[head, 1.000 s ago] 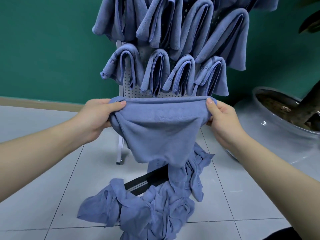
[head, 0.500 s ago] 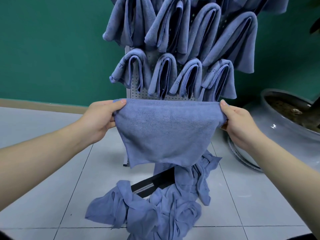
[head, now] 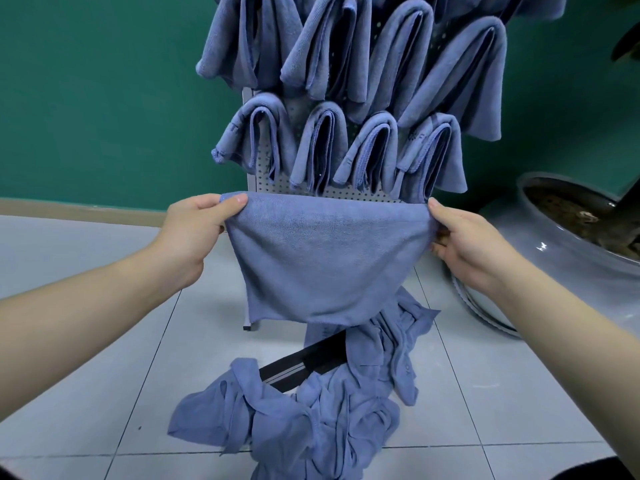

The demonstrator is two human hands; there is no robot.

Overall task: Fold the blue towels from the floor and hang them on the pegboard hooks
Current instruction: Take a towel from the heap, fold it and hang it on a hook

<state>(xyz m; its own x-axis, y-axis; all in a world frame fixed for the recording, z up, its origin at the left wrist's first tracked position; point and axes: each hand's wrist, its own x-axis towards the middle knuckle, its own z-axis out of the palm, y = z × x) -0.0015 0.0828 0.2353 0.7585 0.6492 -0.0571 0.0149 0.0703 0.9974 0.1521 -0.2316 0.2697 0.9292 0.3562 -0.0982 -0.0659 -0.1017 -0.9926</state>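
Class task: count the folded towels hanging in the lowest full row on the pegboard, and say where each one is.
4, side by side along the pegboard: far left, second, third, far right. Higher rows are cut off by the frame, so more towels hang there.

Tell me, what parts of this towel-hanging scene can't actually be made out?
All in the head view:
- Hooks: hidden under the hung towels on the pegboard.
- Top towel row: cut off by the upper edge.
- Pegboard base: mostly behind the held towel, gripped by left hand and right hand.
- Floor pile: count unclear, tangled.

Towel pile (head: 311, 410) before pegboard (head: 273, 174), pot (head: 561, 258) right
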